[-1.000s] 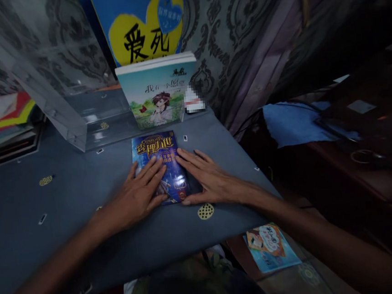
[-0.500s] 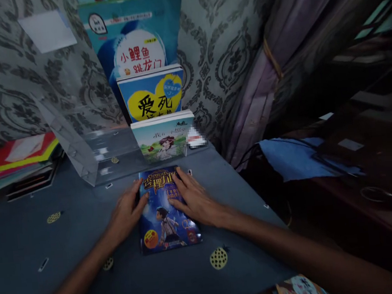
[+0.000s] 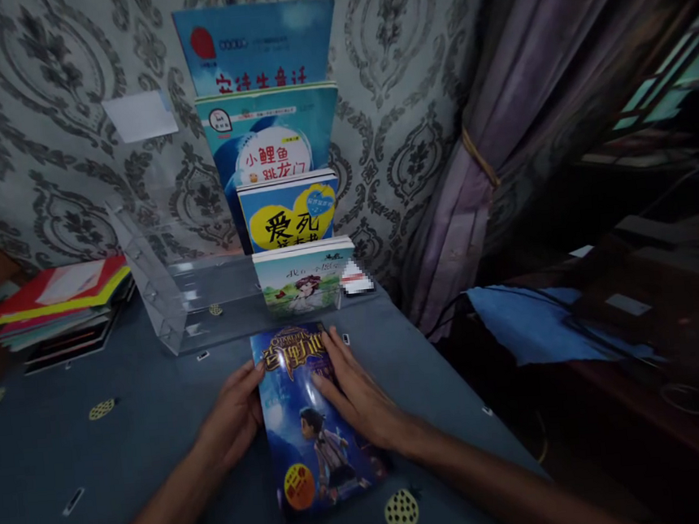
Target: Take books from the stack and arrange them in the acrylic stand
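A blue paperback book with a cartoon figure and gold lettering lies face up between my two hands, its near end seemingly raised a little off the table. My left hand grips its left edge, thumb on the cover and fingers curled beneath. Across the right edge rests my right hand, its thumb on the cover and its fingers stretched along the upper right side. Just beyond stands a clear acrylic rack with books in its right column: a green-landscape book, a blue-and-yellow book and taller blue ones behind.
A stack of coloured folders sits at the back left of the blue tablecloth. Patterned wall covering rises behind the rack. To the right, past the table edge, are a tied purple curtain and a blue cloth.
The book's near end has come towards me and appears lifted. My left fingers have slipped under its left edge. The camera view has tilted up, showing more of the rack's top.
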Demonstrator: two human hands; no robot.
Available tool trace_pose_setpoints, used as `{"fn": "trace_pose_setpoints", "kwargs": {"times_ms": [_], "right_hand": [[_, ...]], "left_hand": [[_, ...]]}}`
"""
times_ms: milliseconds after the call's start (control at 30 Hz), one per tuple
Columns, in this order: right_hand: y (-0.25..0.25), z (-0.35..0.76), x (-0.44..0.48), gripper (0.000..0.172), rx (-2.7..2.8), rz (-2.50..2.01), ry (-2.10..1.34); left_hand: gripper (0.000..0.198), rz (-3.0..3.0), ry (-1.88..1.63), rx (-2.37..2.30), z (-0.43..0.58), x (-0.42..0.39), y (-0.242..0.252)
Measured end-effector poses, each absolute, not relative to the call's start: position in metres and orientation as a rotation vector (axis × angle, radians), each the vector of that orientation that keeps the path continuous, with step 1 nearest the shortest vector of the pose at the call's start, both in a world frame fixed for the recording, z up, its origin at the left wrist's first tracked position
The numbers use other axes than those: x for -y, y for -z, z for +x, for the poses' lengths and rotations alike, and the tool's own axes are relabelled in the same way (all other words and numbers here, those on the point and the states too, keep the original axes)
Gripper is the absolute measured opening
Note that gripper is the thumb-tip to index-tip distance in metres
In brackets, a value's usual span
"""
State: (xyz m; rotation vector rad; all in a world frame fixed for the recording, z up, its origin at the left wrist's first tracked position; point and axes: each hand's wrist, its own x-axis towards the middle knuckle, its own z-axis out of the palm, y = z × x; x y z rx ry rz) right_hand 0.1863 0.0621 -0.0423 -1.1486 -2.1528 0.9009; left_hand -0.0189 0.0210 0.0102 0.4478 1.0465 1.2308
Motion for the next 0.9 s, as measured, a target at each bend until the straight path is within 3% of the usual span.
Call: {"fn": "trace_pose_setpoints", "kwargs": {"times_ms": [233,467,900], "right_hand": [[0.034,0.178,-0.054,0.091,1.565,-1.204,-1.216],[0.018,0.174,-0.057,0.072,1.388,-0.962,-1.422],[0.004,0.196,-0.074,0.054,1.385,-0.833,-1.617]], "left_hand": [[0.009,0.4,-1.363,-1.025,-0.01,-0.019,-0.023],[0.018,0.265,-1.389,-1.206,0.008,-0.025,-0.026],[0.024,0.312,-1.434,-1.297,0.015,-0.034,-0.04]]}}
